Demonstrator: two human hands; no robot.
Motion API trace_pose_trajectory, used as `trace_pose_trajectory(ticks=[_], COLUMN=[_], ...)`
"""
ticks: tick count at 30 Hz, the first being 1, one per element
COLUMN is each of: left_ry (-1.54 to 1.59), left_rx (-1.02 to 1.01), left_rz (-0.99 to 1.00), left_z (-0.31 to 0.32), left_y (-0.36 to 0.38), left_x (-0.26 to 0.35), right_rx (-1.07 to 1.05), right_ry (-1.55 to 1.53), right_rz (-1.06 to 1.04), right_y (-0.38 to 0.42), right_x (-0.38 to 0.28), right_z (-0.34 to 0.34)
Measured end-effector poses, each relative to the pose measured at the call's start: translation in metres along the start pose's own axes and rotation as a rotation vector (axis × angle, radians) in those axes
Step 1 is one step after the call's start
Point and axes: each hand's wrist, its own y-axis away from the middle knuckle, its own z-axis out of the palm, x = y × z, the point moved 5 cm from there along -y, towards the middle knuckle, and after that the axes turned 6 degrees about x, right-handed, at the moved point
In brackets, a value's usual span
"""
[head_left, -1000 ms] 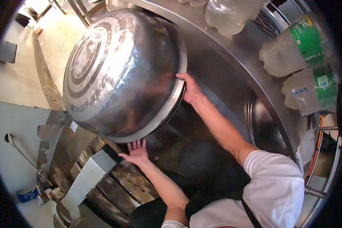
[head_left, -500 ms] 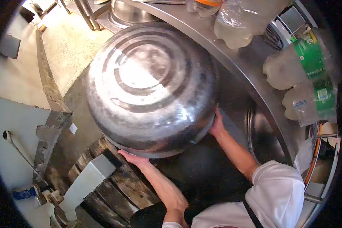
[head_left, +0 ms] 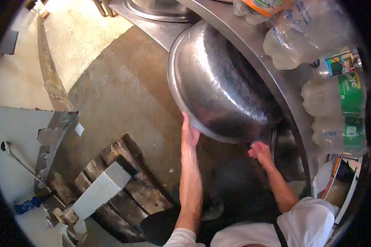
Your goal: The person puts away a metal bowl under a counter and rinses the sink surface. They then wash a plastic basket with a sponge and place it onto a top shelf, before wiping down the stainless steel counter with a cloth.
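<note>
A large shiny metal bowl (head_left: 210, 78) is partly under the steel counter, its far side hidden by the counter edge. Its rim curves along the left and near side. My left hand (head_left: 189, 132) grips the rim at the near left, palm against the metal. Close to the counter, my right hand (head_left: 261, 153) has its fingers curled at the near right part of the rim. A lower steel shelf (head_left: 163, 32) lies beyond the bowl.
The steel counter (head_left: 272, 78) curves along my right, bearing plastic bottles (head_left: 329, 96) with green labels and wrapped bottles (head_left: 305, 35). Another metal vessel (head_left: 158, 9) sits on the lower shelf. Wooden slats (head_left: 142, 187) and a grey box-shaped beam (head_left: 101, 187) stand at lower left.
The bowl, earlier held with its ringed base facing me, has moved right and under the counter. Both hands shifted right along with it, the right hand lower.
</note>
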Motion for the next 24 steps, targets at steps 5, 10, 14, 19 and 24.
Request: trace_pose_trajectory(ticks=[5, 10, 14, 19, 24], left_ry=[-0.165, -0.402, -0.287, -0.203, -0.208], left_rx=[0.423, 0.562, 0.016, -0.439, -0.85], left_rz=[-0.135, 0.667, 0.941, 0.828, 0.469], left_z=[-0.002, 0.158, 0.367, 0.527, 0.657], left_y=[-0.004, 0.116, 0.26, 0.391, 0.468], left_x=[0.009, 0.147, 0.209, 0.214, 0.189], right_rx=[-0.285, -0.298, -0.373, -0.641, -0.643], right_ry=[-0.136, -0.125, -0.33, -0.646, -0.504], right_rz=[-0.311, -0.369, -0.365, -0.583, -0.64], right_y=[0.045, 0.108, 0.186, 0.349, 0.437], right_x=[-0.172, -0.244, -0.291, -0.418, -0.453], right_z=[0.035, 0.03, 0.013, -0.049, -0.125])
